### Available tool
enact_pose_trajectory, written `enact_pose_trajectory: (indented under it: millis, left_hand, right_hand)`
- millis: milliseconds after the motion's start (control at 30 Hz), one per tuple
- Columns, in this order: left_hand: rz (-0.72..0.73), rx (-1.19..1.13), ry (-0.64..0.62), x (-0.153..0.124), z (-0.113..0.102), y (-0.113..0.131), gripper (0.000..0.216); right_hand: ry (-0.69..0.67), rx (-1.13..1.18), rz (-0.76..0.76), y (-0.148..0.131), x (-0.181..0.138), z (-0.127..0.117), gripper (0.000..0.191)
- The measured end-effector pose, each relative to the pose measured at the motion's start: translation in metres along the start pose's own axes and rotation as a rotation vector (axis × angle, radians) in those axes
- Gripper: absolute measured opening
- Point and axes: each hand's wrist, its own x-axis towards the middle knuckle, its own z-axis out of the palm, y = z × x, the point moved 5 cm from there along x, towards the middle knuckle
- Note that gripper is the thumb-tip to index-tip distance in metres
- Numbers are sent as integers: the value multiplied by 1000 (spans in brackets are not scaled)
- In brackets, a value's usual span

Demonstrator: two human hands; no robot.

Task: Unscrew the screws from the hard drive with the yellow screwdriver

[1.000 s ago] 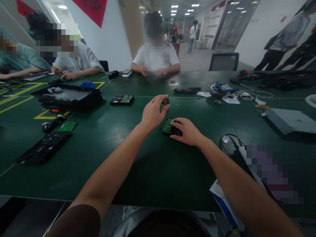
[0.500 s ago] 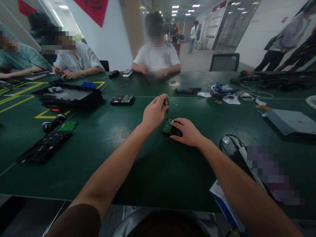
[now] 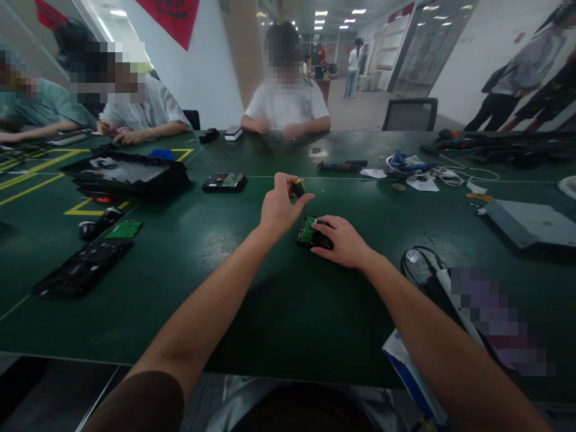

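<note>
My left hand (image 3: 284, 203) grips a screwdriver (image 3: 299, 188) with a yellow and black handle. Its thin shaft slants down to the far edge of a small black device with a green circuit board (image 3: 308, 230). Whether the tip sits in a screw is too small to tell. On the device's right part rests my right hand (image 3: 341, 239), fingers and thumb closed around its sides, holding it on the green table (image 3: 270, 324). The palm hides the device's right end.
A similar device with an exposed board (image 3: 224, 182) lies farther left. Beyond it stand a black tray (image 3: 128, 174), a loose green board (image 3: 125, 229) and a black panel (image 3: 83, 268). Cables (image 3: 468, 174) and a grey box (image 3: 531, 223) lie right. A person (image 3: 288, 111) sits opposite.
The screwdriver has gone from nearly upright to tilted, its handle leaning left. My left fingers have shifted around the handle, the thumb reaching farther right. My right hand stays on the device.
</note>
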Motion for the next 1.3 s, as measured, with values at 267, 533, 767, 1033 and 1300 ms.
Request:
enact_pose_trajectory:
  millis: [267, 533, 767, 1033, 1300]
  left_hand:
    - [63, 74, -75, 4, -5, 7, 36]
    - [125, 301, -126, 1, -6, 22, 37]
    - [52, 122, -49, 1, -6, 10, 47]
    - [36, -83, -100, 3, 1, 2, 37]
    - [49, -76, -116, 1, 2, 7, 37]
  right_hand:
    - [6, -15, -5, 1, 0, 1, 65]
    - [-6, -21, 11, 0, 0, 1, 66]
    - [-5, -13, 6, 0, 0, 1, 65]
    - [-8, -13, -4, 0, 0, 0, 66]
    - [4, -13, -8, 0, 1, 1, 65]
